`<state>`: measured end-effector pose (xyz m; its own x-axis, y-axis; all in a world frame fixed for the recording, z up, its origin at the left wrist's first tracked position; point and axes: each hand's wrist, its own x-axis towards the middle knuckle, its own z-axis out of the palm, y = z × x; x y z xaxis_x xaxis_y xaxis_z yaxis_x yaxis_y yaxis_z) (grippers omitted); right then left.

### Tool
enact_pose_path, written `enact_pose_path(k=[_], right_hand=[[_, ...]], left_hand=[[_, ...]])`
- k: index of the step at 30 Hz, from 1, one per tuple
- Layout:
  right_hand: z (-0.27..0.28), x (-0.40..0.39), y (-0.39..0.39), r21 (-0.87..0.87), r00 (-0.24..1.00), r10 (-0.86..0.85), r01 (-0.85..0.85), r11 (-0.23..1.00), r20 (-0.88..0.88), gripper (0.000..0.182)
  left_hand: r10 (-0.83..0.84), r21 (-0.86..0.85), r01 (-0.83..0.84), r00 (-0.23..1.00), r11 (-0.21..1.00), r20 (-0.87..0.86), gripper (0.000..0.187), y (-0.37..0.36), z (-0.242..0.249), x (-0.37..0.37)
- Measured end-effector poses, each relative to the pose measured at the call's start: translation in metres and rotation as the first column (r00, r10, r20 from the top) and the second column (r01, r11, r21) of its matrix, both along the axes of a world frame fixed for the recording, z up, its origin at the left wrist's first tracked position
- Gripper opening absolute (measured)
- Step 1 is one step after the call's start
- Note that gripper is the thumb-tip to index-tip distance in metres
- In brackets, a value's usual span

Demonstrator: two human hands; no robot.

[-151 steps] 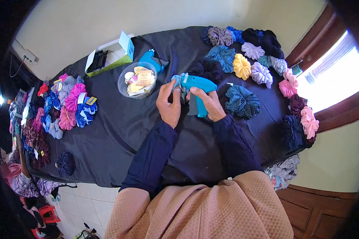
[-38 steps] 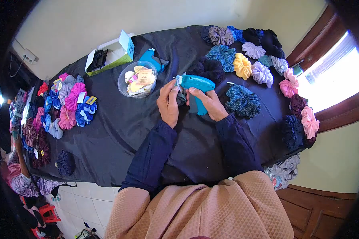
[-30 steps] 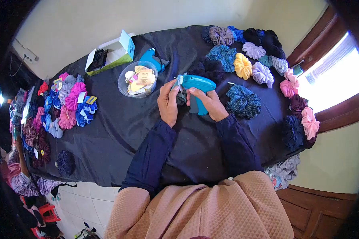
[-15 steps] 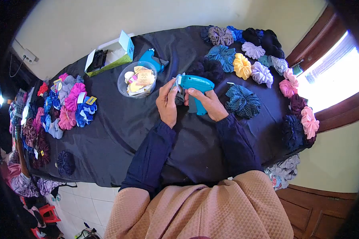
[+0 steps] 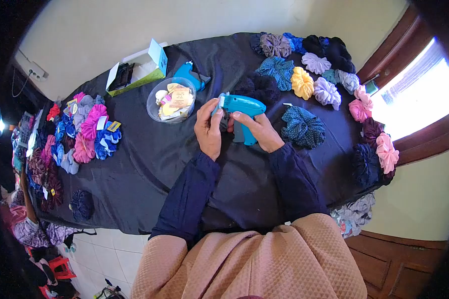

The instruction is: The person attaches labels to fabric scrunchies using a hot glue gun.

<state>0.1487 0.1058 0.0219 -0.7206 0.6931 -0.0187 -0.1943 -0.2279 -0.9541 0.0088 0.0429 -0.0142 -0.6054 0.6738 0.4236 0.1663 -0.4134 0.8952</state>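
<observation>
A teal tagging gun [image 5: 244, 105] is held above the black cloth, its grey trigger and teal handle pointing down. My right hand [image 5: 261, 130] wraps round its handle, thumb along the body. My left hand [image 5: 209, 128] has its fingers pressed together at the gun's front end; dark fabric shows partly between the hands, and what the left fingers pinch is too small to tell. A blue dotted scrunchie [image 5: 303, 127] lies right of my right hand. Just behind the gun rests a black scrunchie [image 5: 264, 87].
A round clear tub [image 5: 172, 99] of paper tags stands back left, beside a second teal gun [image 5: 190, 74] and an open green-white box [image 5: 137, 70]. Scrunchies [image 5: 92, 122] with tags pile up left; more [image 5: 327, 93] lie right. At far left is another person's arm [image 5: 27, 199].
The tagging gun has shifted very slightly left, closer to my left fingers. My left fingertips sit a little differently at its front end.
</observation>
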Motion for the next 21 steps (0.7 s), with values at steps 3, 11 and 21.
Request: enact_pose_path(k=[3, 11, 21], right_hand=[[-0.001, 0.000, 0.000, -0.033, 1.000, -0.004, 0.005, 0.999, 0.018, 0.029], [0.001, -0.003, -0.005, -0.053, 0.997, -0.076, 0.077, 0.996, 0.018, 0.027], [-0.001, -0.014, -0.012, -0.029, 0.976, -0.203, 0.201, 0.979, -0.078, 0.025]], left_hand=[[-0.002, 0.007, 0.002, 1.000, 1.000, -0.020, 0.027, 0.000, 0.001, -0.001], [-0.011, -0.015, 0.011, 1.000, 1.000, 0.006, 0.029, -0.001, 0.004, 0.002], [-0.011, -0.032, 0.012, 0.999, 0.999, 0.031, 0.029, 0.000, 0.003, 0.005]])
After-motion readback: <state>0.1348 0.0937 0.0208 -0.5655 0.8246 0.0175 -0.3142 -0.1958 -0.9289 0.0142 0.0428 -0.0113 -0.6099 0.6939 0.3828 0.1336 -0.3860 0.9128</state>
